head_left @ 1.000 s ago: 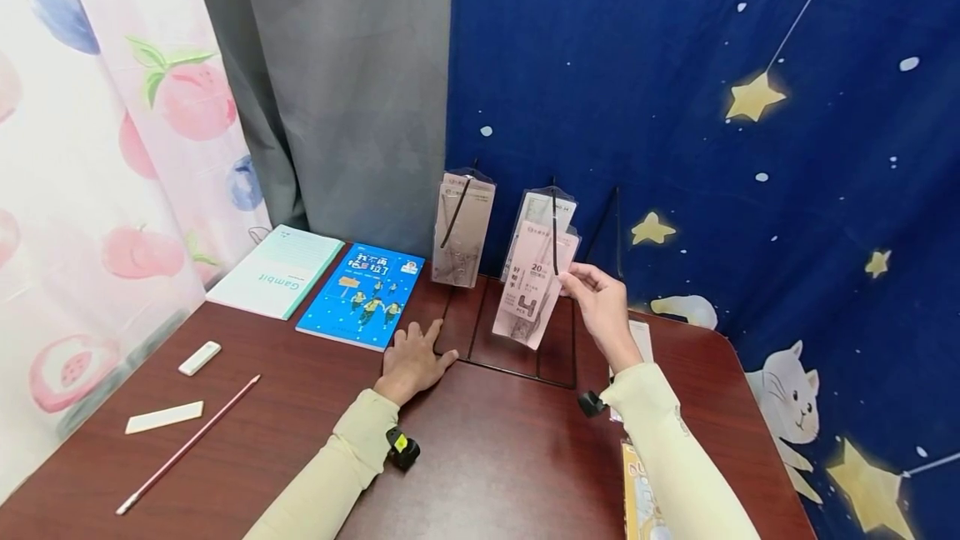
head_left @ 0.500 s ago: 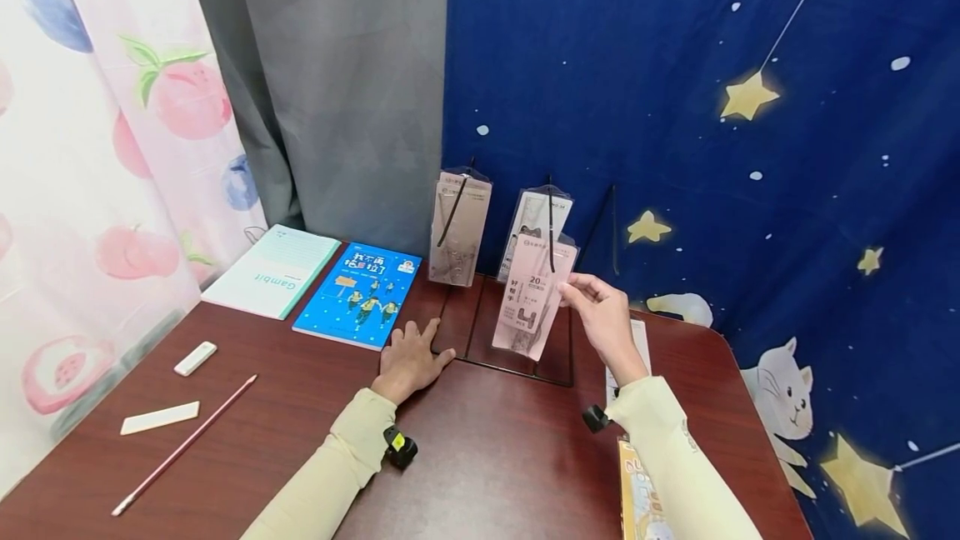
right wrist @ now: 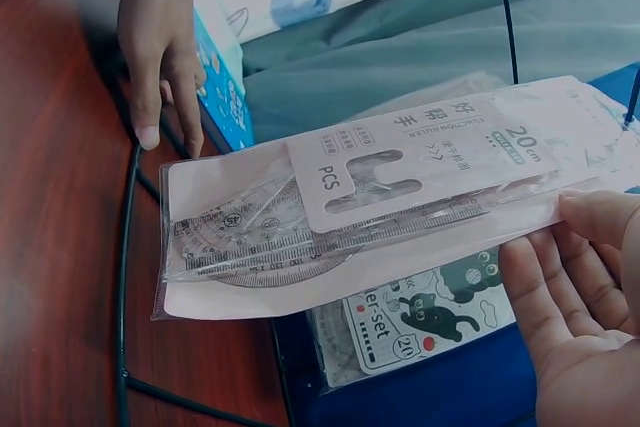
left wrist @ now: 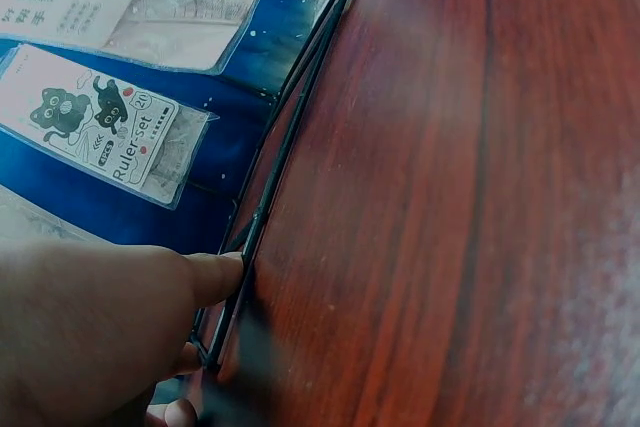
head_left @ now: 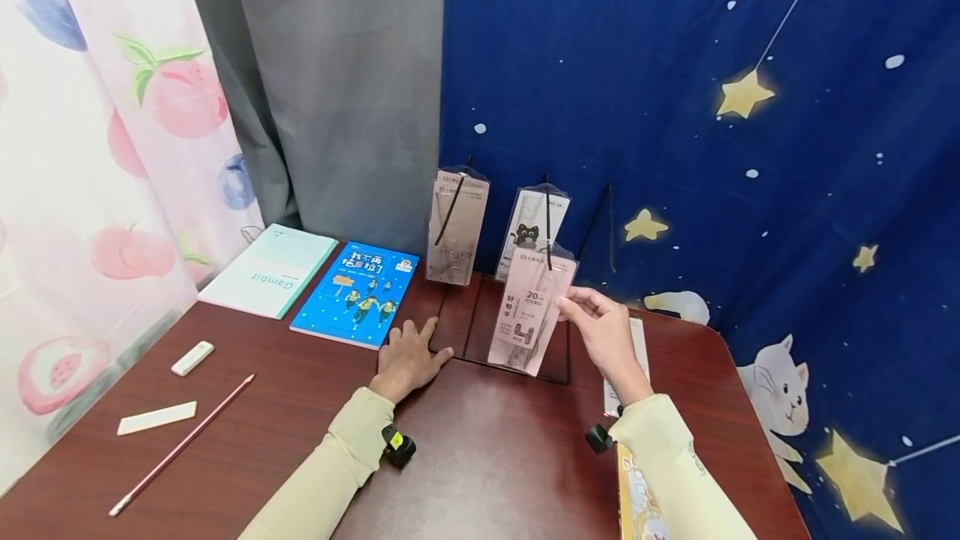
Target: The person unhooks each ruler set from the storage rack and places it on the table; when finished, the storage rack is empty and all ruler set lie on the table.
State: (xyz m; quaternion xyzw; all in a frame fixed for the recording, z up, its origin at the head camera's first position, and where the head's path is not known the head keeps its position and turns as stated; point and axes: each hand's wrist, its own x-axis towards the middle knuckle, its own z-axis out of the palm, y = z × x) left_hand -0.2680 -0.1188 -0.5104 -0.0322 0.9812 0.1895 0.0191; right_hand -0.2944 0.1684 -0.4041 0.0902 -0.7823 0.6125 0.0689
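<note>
My right hand point(head_left: 606, 338) pinches the right edge of a pink-carded ruler set point(head_left: 528, 311) in a clear sleeve, thumb in front. Its top overlaps the lower end of the middle hook in the head view. In the right wrist view, the clear rulers and a protractor point(right wrist: 285, 247) show through the sleeve. Behind hangs a white ruler set point(head_left: 538, 211) with black cats. My left hand point(head_left: 405, 363) rests on the table with fingers spread, its thumb against the base wire of a black wire rack point(left wrist: 258, 215).
More pink packets point(head_left: 459, 227) hang on the left hook; the right hook point(head_left: 611, 232) is bare. A blue book point(head_left: 356, 294), notebook point(head_left: 266, 269), eraser point(head_left: 192, 358), white strip point(head_left: 157, 417) and pencil point(head_left: 183, 444) lie left. A yellow item point(head_left: 641, 494) lies under the right forearm.
My right hand has drawn the pink ruler set down and toward me along the middle hook, showing more of the white set behind. My left hand keeps its place at the rack.
</note>
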